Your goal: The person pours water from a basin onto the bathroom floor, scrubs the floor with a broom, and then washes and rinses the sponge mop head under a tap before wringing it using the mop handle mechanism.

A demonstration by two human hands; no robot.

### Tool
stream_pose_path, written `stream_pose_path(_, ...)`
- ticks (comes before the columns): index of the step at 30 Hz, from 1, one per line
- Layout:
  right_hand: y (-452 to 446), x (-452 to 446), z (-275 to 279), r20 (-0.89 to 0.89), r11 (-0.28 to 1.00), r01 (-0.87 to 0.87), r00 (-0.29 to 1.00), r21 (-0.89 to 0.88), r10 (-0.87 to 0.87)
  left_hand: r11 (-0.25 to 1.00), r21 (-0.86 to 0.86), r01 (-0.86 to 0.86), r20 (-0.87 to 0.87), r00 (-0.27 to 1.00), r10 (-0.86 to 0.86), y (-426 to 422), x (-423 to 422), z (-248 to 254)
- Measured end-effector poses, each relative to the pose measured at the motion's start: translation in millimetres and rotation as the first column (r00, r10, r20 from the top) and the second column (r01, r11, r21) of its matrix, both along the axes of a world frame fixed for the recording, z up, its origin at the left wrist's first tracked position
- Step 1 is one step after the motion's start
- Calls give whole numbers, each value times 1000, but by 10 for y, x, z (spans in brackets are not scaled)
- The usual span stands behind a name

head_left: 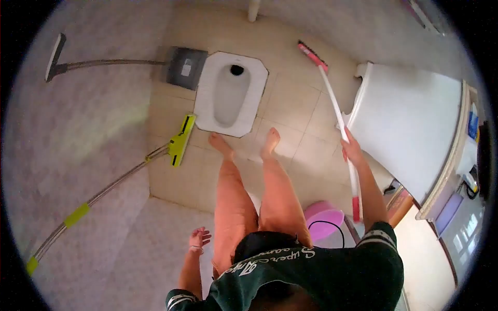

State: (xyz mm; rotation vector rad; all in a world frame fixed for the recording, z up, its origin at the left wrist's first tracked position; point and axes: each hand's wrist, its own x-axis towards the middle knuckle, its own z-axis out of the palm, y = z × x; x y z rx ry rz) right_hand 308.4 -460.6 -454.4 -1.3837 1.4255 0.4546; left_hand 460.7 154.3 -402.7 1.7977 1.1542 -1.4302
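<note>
My right hand (352,147) is wrapped round the white handle of a long scrub brush (334,101). Its pink head with dark bristles points away from me, over the tiles near the right wall; I cannot tell whether it touches the floor. The red handle end lies beside my forearm. My left hand (199,238) hangs at my side with nothing in it, its fingers loosely bent and apart. Ahead of my bare feet is a white squat toilet (204,111) set in the floor.
A lime-green mop (180,142) leans along the left side. Behind it are a grey dustpan (179,79) and a long-handled sweeper (56,58). To the right stands a white cabinet (410,124). A pink bucket (324,215) sits behind my right leg. A pipe (253,10) rises at the far wall.
</note>
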Motion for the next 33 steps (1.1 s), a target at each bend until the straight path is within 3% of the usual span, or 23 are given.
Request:
stream_pose_path(1,-63,47,-126,-64,999,43,997,-19,-44,1000,9,24,-15,1000,-24,-56,-67,30)
stream_pose_path(3,17,-194,-762,-24,987,143,990,74,-142,999,13,45,-5,999,-45,-12,-293,153)
stream_pose_path(5,478,-258,-1052,-48,989,72,997,127,-66,998,14,65,9,998,-65,22,-371,229)
stream_pose_path(10,1528,-167,-437,-39,977,33,999,210,-26,987,38,159,-27,987,-158,172,-391,421)
stream_pose_path(12,1673,-203,-167,90,893,188,965,410,-245,985,16,174,-3,985,-174,203,-261,383)
stream_pose_path(16,1879,-538,321,122,858,354,897,373,-424,977,-98,187,83,980,-180,417,109,184)
stream_pose_path(18,1952,-884,104,99,928,334,931,167,-353,973,-80,216,84,974,-209,525,248,102)
stream_pose_path(20,1900,-1080,-223,84,902,430,898,50,-433,969,-82,235,95,969,-227,778,381,23)
stream_pose_path(22,1733,-1017,-333,33,866,499,865,46,-500,963,-74,258,93,964,-251,1114,477,-45)
stream_pose_path(25,1931,-1091,-986,66,859,507,857,75,-511,963,-16,271,89,959,-268,1679,528,-35)
stream_pose_path(26,2275,-1170,-1271,191,855,505,833,120,-519,965,25,263,102,959,-264,1831,564,-20)
stream_pose_path(27,2610,-1022,-1278,313,853,496,794,162,-521,960,18,278,97,956,-278,1999,592,6)
stream_pose_path(28,2925,-881,-1255,72,844,514,846,151,-528,958,59,280,65,957,-283,2161,606,58)
stream_pose_path(29,3244,-700,-1061,4,864,479,874,157,-486,955,97,282,34,958,-286,2251,616,107)
stream_pose_path(30,3548,-581,-811,73,863,467,870,193,-487,950,91,299,22,953,-302,2329,619,164)
stream_pose_path(31,3764,-414,-572,-5,847,491,866,203,-501,946,81,313,16,949,-315,2376,628,188)
stream_pose_path(33,4227,-586,-626,143,877,422,877,229,-459,938,58,342,7,939,-343,2388,632,185)
